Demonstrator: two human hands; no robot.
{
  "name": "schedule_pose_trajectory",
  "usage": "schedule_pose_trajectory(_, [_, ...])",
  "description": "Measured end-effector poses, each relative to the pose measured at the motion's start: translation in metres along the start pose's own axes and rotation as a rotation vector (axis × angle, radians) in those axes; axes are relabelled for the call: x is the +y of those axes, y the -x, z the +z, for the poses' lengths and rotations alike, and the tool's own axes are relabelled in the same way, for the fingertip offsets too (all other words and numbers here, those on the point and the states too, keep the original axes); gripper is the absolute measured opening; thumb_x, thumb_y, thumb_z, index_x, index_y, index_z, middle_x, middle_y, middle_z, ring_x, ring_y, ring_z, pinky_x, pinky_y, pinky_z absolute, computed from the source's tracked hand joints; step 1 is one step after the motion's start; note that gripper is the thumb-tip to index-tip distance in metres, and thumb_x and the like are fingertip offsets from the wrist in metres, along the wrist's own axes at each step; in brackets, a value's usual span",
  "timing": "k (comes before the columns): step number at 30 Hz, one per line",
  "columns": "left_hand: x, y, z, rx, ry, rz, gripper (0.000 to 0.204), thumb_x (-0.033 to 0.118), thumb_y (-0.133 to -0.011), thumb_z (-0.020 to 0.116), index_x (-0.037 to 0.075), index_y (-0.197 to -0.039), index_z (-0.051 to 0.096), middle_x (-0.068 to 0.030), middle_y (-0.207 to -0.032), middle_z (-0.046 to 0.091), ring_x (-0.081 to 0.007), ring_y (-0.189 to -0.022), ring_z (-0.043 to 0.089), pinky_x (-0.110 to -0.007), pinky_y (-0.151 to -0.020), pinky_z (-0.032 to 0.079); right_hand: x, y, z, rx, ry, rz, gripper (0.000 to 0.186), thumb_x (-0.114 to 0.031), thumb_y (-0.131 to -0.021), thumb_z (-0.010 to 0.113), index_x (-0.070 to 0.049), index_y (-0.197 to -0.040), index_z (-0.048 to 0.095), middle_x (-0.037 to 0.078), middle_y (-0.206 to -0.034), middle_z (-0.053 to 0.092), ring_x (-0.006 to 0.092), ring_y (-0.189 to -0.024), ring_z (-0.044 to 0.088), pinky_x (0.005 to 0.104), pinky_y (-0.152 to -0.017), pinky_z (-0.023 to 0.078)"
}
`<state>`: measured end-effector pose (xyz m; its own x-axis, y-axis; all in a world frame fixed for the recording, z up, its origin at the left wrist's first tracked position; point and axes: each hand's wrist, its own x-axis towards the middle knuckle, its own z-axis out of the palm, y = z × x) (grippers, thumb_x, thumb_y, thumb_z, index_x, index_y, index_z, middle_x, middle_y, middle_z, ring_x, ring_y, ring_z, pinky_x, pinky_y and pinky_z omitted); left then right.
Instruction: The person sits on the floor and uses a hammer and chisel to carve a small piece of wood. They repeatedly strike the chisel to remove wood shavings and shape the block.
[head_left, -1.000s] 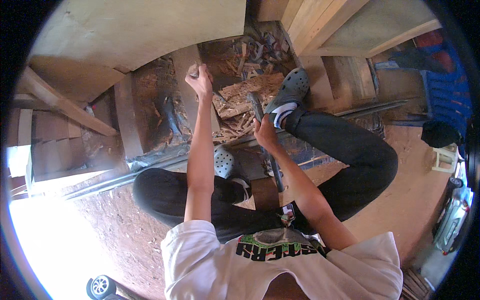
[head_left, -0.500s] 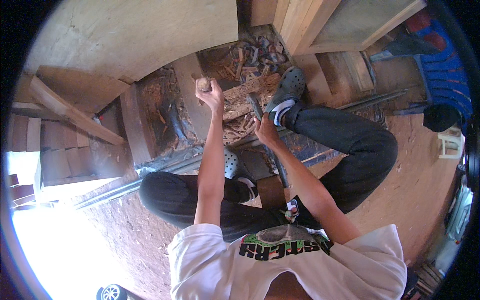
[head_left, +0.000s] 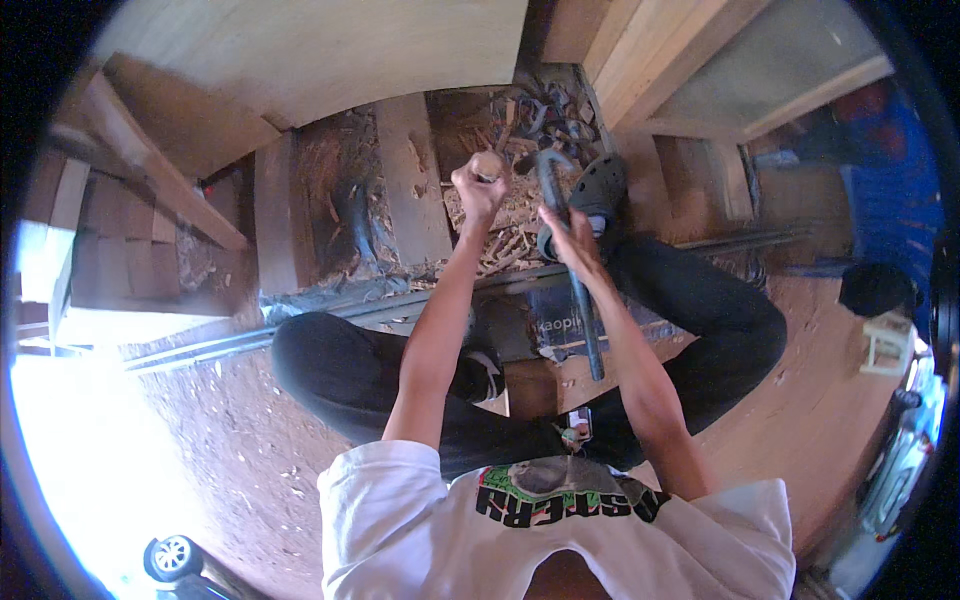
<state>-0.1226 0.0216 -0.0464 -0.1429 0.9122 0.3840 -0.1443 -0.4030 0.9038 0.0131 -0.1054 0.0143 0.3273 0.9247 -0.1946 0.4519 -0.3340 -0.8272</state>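
Note:
My left hand (head_left: 480,197) is closed around a thing with a round, pale wooden end (head_left: 487,165), seen end-on like the top of a tool handle. Its lower part is hidden by the fist. In my right hand (head_left: 573,243) is a hammer-like tool (head_left: 583,310) with a long blue-grey shaft and a curved head at its far end; the blurred head does not show its exact kind. Both hands are above a wooden piece littered with wood chips (head_left: 515,240), between my feet. The tool's head is just right of my left fist, apart from it.
A grey clog (head_left: 603,185) on my right foot stands beside the chips. Planks (head_left: 415,190) lie left of them; a large board (head_left: 310,60) covers the far left. Wooden frames (head_left: 650,60) stand far right. Another person in blue (head_left: 890,220) is at the right edge, near a small stool (head_left: 886,345).
The view has shifted, and both hands appear farther right. My right hand has raised the tool, whose shaft now stands out in full, and its head is nearer the left fist.

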Motion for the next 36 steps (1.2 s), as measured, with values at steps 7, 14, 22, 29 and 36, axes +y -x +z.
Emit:
schedule_pose_trajectory(7, [0.014,0.001,0.005,-0.005,-0.131,-0.022,0.013,0.008,-0.071,0.069,-0.002,-0.072,0.060,-0.0023,-0.060,0.053,-0.0043,-0.061,0.045,-0.026,-0.056,0.043,-0.166,0.053,-0.124,-0.043,-0.617,-0.253,0.035,-0.041,-0.096,0.056,-0.006,-0.096,0.051,-0.004,-0.059,0.041,0.0024,-0.047,0.037,0.0189,-0.039,0.026])
schedule_pose_trajectory(14, [0.010,0.005,0.003,-0.075,-0.069,-0.088,0.014,0.010,-0.071,0.068,-0.002,-0.075,0.062,-0.0055,-0.059,0.053,-0.0047,-0.061,0.046,-0.027,-0.056,0.044,-0.159,0.053,-0.067,0.385,-0.442,-0.857,0.042,-0.047,-0.099,0.046,-0.005,-0.102,0.049,-0.002,-0.061,0.041,0.0081,-0.047,0.038,0.0213,-0.042,0.032])
schedule_pose_trajectory(22, [0.007,0.013,-0.004,-0.101,-0.107,-0.079,0.014,0.009,-0.072,0.068,-0.003,-0.076,0.062,-0.0061,-0.059,0.053,-0.0052,-0.062,0.046,-0.028,-0.057,0.044,-0.110,0.042,-0.065,-0.154,0.154,-0.074,0.048,-0.045,-0.095,0.054,0.003,-0.094,0.060,0.012,-0.072,0.062,0.0243,-0.064,0.059,0.0404,-0.064,0.048])
schedule_pose_trajectory(29, [0.010,0.008,-0.004,-0.107,-0.161,-0.086,0.012,0.008,-0.069,0.065,-0.002,-0.074,0.061,-0.0058,-0.059,0.052,-0.0064,-0.059,0.044,-0.028,-0.055,0.042,-0.215,0.084,-0.127,0.120,-0.537,-0.508,0.024,-0.029,-0.099,0.052,-0.006,-0.096,0.053,-0.002,-0.061,0.044,0.0046,-0.049,0.039,0.0188,-0.042,0.029])
schedule_pose_trajectory(36, [0.033,0.012,-0.005,-0.060,-0.163,-0.104,0.012,0.007,-0.068,0.064,-0.003,-0.074,0.062,-0.0041,-0.059,0.053,-0.0053,-0.061,0.046,-0.028,-0.056,0.044,-0.088,0.032,-0.037,-0.073,0.519,-0.257,0.042,-0.037,-0.098,0.053,0.004,-0.089,0.059,0.010,-0.069,0.061,0.0187,-0.062,0.059,0.0361,-0.060,0.048])
